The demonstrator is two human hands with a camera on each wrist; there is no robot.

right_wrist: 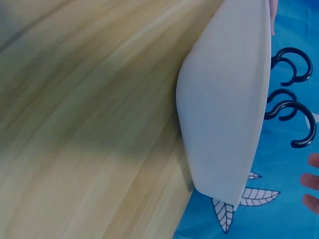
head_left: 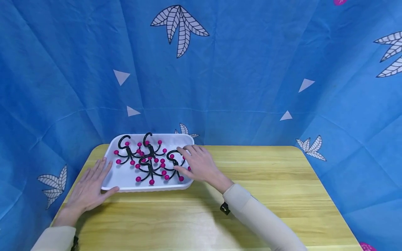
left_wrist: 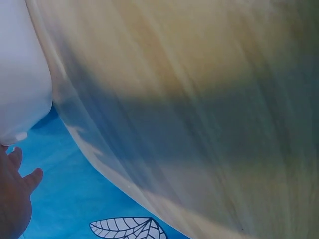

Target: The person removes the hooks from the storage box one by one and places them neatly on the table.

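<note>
Black Hooks Curl Past the White Tray's Rim

The white tray (right_wrist: pixel 224 99) shows its smooth outer wall; its inside is hidden. Glossy black hooks (right_wrist: pixel 310 130) poke beyond the tray's rim in two clusters of overlapping curves. Three fingertips of the right hand (right_wrist: pixel 311 182) show past that rim too, near the hooks and apart from the tray wall. A sliver of skin (right_wrist: pixel 274 15) appears right beside the tray's rim. On the tray's base side spreads the wooden table (right_wrist: pixel 89 89), streaked and partly shadowed. Behind the tray is blue cloth (right_wrist: pixel 294 219), its leaf print (right_wrist: pixel 259 197) next to one tray corner.
</note>
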